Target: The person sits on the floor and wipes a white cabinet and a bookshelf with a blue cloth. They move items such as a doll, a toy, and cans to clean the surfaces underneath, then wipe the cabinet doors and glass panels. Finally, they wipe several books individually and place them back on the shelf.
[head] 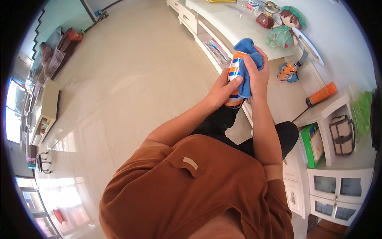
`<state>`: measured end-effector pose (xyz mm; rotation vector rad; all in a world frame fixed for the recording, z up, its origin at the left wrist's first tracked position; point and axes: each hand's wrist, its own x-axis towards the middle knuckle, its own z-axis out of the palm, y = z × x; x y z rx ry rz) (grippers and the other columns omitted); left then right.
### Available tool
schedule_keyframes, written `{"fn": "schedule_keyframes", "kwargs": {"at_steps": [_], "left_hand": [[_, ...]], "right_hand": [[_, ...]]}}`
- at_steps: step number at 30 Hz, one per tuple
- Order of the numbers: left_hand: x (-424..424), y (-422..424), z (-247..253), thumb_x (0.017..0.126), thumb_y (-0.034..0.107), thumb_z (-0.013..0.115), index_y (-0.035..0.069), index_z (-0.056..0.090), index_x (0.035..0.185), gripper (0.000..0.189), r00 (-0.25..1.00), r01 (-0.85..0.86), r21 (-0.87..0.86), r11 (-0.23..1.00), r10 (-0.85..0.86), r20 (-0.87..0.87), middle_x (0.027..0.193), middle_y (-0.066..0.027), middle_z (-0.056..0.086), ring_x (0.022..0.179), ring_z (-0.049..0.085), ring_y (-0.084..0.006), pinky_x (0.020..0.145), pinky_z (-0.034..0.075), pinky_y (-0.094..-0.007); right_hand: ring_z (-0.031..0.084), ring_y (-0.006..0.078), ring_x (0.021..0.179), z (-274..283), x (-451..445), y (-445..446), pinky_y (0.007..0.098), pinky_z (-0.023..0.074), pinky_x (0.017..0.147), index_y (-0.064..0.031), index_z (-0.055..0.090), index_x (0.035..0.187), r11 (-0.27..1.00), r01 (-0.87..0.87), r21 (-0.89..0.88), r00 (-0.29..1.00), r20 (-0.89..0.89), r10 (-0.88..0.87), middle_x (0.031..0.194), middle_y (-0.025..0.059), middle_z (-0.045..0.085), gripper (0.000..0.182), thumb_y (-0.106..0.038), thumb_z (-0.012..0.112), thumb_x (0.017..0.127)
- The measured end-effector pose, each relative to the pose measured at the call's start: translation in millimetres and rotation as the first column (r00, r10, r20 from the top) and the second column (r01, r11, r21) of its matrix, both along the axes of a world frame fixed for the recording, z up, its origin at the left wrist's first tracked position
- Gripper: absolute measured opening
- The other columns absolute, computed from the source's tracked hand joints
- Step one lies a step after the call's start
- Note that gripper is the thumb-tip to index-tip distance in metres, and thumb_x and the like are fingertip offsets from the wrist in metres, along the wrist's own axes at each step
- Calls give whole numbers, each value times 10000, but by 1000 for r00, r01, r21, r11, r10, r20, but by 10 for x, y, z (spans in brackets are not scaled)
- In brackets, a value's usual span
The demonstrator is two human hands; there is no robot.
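My left hand (pixel 223 88) is wrapped around the lower part of an orange, white and blue striped can (pixel 235 65). The can is tilted and held above my knees, near the edge of a white cabinet. A blue cloth (pixel 245 85) is bunched in my right hand (pixel 259 74), which presses it against the can's right side and top. The cloth and fingers hide part of the can. On the cabinet to the right stands a similar orange striped can (pixel 287 71), with a blue object (pixel 294 78) partly hidden behind it.
An orange cylinder (pixel 322 94) lies against the wall. Behind the cans are a round blue-rimmed white device (pixel 309 46), a green-dressed doll (pixel 282 34) and a red telephone (pixel 265 20). Magazines (pixel 217 50) lie in the open shelf. At far left a person (pixel 45 55) sits on a sofa.
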<state>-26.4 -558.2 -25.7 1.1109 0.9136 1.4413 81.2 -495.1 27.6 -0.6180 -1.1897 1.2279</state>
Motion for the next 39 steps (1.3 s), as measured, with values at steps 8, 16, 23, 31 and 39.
{"fn": "schedule_keyframes", "kwargs": {"at_steps": [8,16,23,31,39], "left_hand": [[-168,49,28,993,492,575,-13,467,1289,595,947,-269,77,960,250,200,1132,-104,591,1034,584,-152,910,501,-314],[-270,79,307,1017,463,532,-3,485,1225,513,897,-398,133,907,356,261,1051,-124,642,929,651,-187,819,553,-320],[-285,102,271,1047,449,447,19,469,1291,495,889,-381,137,914,323,324,1107,-119,635,961,654,-190,832,559,-325],[-132,210,62,985,288,572,7,504,1251,393,929,-350,442,826,368,49,1105,-72,597,1020,554,-150,911,478,-323],[202,464,-157,1022,265,561,7,491,1316,398,978,-191,180,965,172,119,1171,-77,604,1062,574,-148,953,472,-307]], "right_hand": [[609,236,1092,-331,-235,-217,339,472,969,37,438,1386,964,50,263,958,260,-120,1239,177,604,542,-286,602,983],[621,211,1047,-931,-96,-519,320,467,944,37,518,1301,1000,-31,-1,970,241,30,1132,149,646,483,-367,525,1036],[670,262,1055,-761,44,-456,390,541,947,10,540,1303,712,-489,-504,863,-401,308,1217,155,656,470,-376,527,1036],[680,198,863,-774,98,-652,332,576,743,-29,579,1231,639,-594,-489,784,-532,320,1069,105,688,410,-362,605,995],[640,166,682,-880,900,-563,284,523,595,-20,650,1116,731,-226,-644,950,-310,21,877,75,699,351,-320,673,935]]}}
